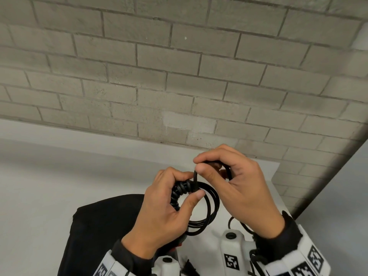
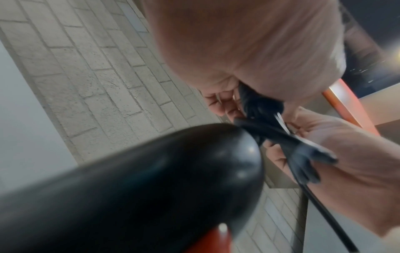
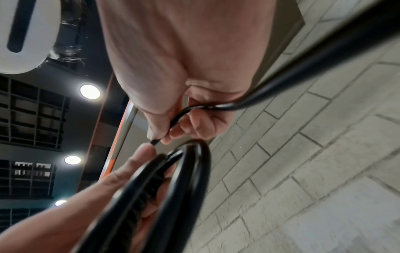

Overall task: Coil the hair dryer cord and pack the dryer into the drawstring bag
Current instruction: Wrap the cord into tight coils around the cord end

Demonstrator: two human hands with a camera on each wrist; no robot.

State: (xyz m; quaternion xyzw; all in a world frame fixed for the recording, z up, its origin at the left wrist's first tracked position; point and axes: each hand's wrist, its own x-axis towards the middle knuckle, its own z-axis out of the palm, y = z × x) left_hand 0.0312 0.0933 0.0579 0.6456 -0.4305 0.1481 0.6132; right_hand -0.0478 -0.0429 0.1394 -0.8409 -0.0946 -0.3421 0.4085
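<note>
Head view: left hand (image 1: pixel 159 212) curls tight round the coiled black cord (image 1: pixel 201 206), thumb pinning the loops above the dark bag (image 1: pixel 95 232) on the white table (image 1: pixel 49 176); right hand (image 1: pixel 237 180) pinches a strand. Left wrist: glossy rounded dryer (image 2: pixel 129 179) close below. Right wrist: smooth rubbery loops, fingers (image 3: pixel 194 126) clamped on cord.

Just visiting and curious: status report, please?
Left hand grips coiled cord. Right hand pinches the loose strand. Drawstring bag waits on table; dryer not packed. Nothing blocking.

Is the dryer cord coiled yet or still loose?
Mostly coiled: the left hand holds the cord in several loops, while the right hand pinches a free stretch.
</note>
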